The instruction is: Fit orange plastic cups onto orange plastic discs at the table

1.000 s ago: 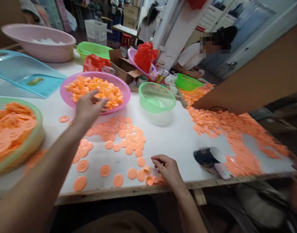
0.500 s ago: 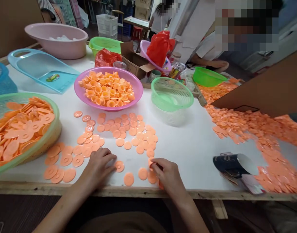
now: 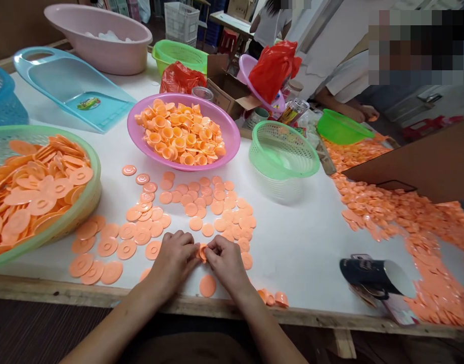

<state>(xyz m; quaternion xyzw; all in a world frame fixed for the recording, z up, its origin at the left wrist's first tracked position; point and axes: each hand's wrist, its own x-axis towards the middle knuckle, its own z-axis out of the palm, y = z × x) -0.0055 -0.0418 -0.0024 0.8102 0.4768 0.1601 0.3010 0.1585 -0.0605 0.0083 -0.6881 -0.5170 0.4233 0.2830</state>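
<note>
My left hand (image 3: 174, 260) and my right hand (image 3: 225, 262) meet near the table's front edge, fingers pinched together on one small orange plastic piece (image 3: 202, 251). Loose flat orange discs (image 3: 201, 207) lie scattered on the white table (image 3: 300, 237) just beyond my hands, and one disc (image 3: 207, 286) lies right below them. A few small orange cups (image 3: 273, 298) sit by my right wrist. A purple bowl (image 3: 232, 146) heaped with cup-shaped orange pieces stands behind the discs.
A green basket (image 3: 86, 202) of large orange discs sits at left, an empty green mesh basket (image 3: 283, 151) mid-table, a black cup (image 3: 372, 277) on its side at right. A large orange heap (image 3: 406, 217) covers the right side. Other people sit at the far end.
My left hand came back from the purple bowl to the table front. Both hands then closed in on each other and now pinch one orange piece together.
</note>
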